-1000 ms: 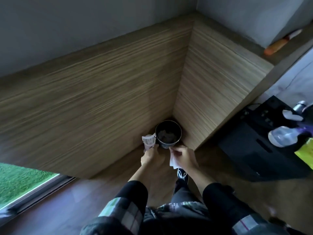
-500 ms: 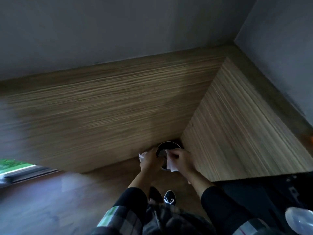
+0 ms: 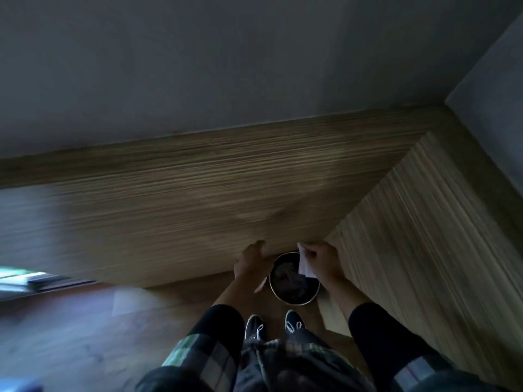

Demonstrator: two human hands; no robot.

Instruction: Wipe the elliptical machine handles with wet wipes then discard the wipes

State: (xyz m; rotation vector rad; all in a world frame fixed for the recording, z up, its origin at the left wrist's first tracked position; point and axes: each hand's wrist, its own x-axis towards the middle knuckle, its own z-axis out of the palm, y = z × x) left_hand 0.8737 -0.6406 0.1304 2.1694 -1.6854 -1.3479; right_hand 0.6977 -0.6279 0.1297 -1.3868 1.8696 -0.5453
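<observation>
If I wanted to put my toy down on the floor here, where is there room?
The wooden floor left of the shoes is bare. The corner is crowded: the bin sits there, with the left hand beside it and the right hand holding a wipe over it.

Hands: 2 (left hand point(image 3: 249, 263), right hand point(image 3: 322, 260)) | white wet wipe point(image 3: 304, 264): 1 | round waste bin point(image 3: 294, 280): 1 | black shoes: 2 (left shoe point(image 3: 254, 327), right shoe point(image 3: 294, 322))

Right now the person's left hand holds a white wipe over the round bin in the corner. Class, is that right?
Not quite: the head view shows the right hand pinching the white wipe over the round bin in the corner; the left hand is beside the bin.
</observation>
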